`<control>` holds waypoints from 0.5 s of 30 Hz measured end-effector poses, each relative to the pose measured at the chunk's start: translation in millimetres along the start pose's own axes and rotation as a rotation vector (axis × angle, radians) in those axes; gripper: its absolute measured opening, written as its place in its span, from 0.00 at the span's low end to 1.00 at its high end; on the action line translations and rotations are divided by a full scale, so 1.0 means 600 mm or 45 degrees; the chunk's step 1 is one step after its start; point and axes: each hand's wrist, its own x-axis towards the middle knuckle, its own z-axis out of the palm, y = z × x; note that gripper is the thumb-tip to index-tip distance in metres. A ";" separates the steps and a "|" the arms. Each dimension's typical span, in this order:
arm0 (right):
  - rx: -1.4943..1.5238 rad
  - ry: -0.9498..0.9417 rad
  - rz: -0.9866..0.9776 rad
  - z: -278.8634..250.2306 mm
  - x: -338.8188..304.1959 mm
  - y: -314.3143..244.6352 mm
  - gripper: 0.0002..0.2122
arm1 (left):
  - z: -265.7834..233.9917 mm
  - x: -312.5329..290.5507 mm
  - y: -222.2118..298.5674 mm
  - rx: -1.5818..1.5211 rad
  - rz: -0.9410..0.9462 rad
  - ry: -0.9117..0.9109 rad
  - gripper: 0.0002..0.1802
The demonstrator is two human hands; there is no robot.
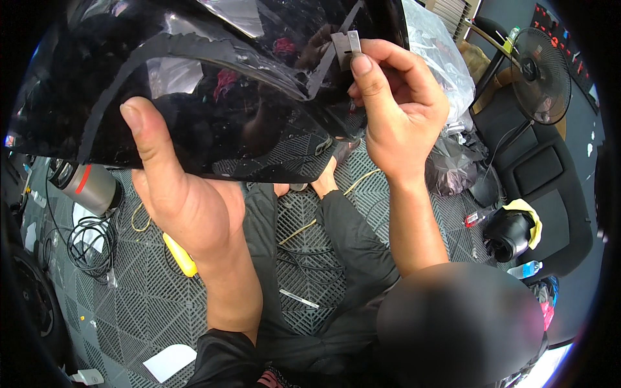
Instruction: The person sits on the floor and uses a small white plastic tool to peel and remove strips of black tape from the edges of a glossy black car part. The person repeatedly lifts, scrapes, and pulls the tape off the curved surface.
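Head view: a person holds a glossy black panel (194,132), the landmark here, over their legs and above a ribbed grey floor (155,304).
Left hand (194,210): at the panel's lower left edge, thumb laid along its face; the other fingers are mostly hidden behind it, so I cannot tell whether they are spread.
Right hand (407,126): at the panel's right side, thumb and forefinger pinching a small metal blade (353,41); the remaining fingers curl loosely.
Blade: over the panel's upper right part, close to a matte dark strip (123,77); whether its edge touches the surface I cannot tell.
Strip: arches across the panel's face, then dips and climbs toward the blade.
Good handling: probably a shallow blade angle, light even pressure and short strokes, so the gloss escapes scratches.
Steadying: a firm left grip, kept out of the blade's path, should stop the panel rocking.
Around: right of the panel, a fan (542,74); below left, coiled cable (90,242).
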 end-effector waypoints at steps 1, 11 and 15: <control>-0.037 0.007 -0.020 0.001 0.000 0.002 0.06 | 0.000 0.000 0.001 -0.008 -0.011 0.001 0.25; -0.138 0.134 -0.222 0.019 -0.001 0.016 0.07 | -0.003 -0.003 0.003 -0.060 -0.037 -0.039 0.24; -0.194 0.142 -0.310 0.021 0.004 0.020 0.08 | -0.010 -0.001 0.007 0.004 -0.086 -0.098 0.21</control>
